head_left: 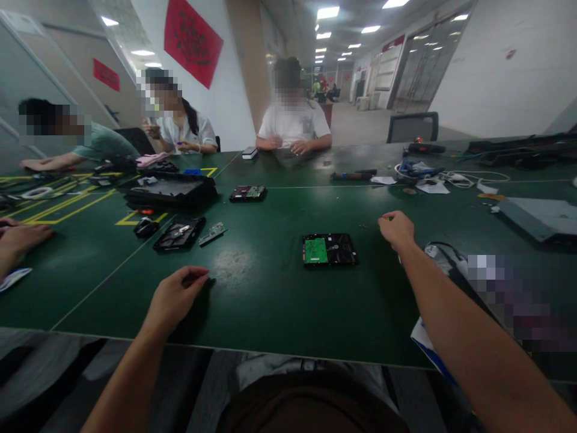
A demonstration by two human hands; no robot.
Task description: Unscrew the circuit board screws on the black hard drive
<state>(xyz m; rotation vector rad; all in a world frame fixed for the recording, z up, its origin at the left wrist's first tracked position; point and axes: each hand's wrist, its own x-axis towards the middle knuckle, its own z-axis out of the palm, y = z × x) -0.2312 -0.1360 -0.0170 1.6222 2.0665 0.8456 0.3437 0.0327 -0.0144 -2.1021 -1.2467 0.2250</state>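
Note:
A hard drive (330, 249) with a green circuit board lies flat on the green table (270, 313), between my two hands. My left hand (175, 296) rests to its left, fingertips drawn together and nothing visible in them. Beyond that hand are a small circuit board piece (213, 233) and an opened black drive casing (179, 233). My right hand (397, 231) is closed above the table, right of the hard drive. A bit of yellow shows at its fingertips; the rest of that small thing is hidden. Tiny specks, perhaps screws, lie left of this hand.
Another hard drive (247, 192) lies farther back, near a black tray (171, 189). At right are a grey metal box (541, 216) and tangled cables (424, 169). Several people sit around the table; a co-worker's hand (27, 237) is at far left.

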